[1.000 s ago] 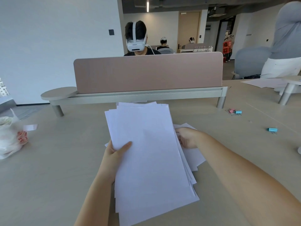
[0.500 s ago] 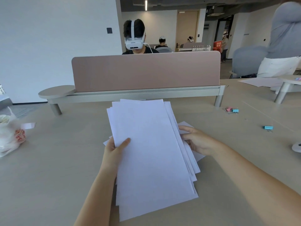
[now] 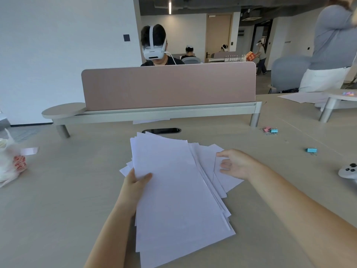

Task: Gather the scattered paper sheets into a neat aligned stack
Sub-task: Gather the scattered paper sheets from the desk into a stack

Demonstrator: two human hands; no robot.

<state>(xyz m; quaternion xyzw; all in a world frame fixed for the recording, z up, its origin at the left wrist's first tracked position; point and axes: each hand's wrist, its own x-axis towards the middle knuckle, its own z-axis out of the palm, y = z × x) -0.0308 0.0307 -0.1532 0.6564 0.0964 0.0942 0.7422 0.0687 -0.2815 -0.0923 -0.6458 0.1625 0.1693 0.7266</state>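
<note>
A loose pile of white paper sheets point(image 3: 173, 190) lies in front of me on the beige table point(image 3: 58, 209), fanned out with uneven edges. My left hand point(image 3: 135, 184) grips the pile's left edge, thumb on top of the uppermost sheet. A few sheets point(image 3: 210, 161) stick out to the right from under the pile. My right hand point(image 3: 235, 165) hovers over those sheets with fingers spread, holding nothing.
A pink divider panel point(image 3: 170, 86) on a grey rail stands behind the paper, with a person in a headset beyond it. Binder clips point(image 3: 270, 130) and another blue clip point(image 3: 311, 150) lie right. A white controller point(image 3: 348, 171) sits far right, a plastic bag point(image 3: 11, 163) far left.
The pile has dropped lower and flatter toward the table. My right hand has come off the pile's right edge and opened over the sheets sticking out.
</note>
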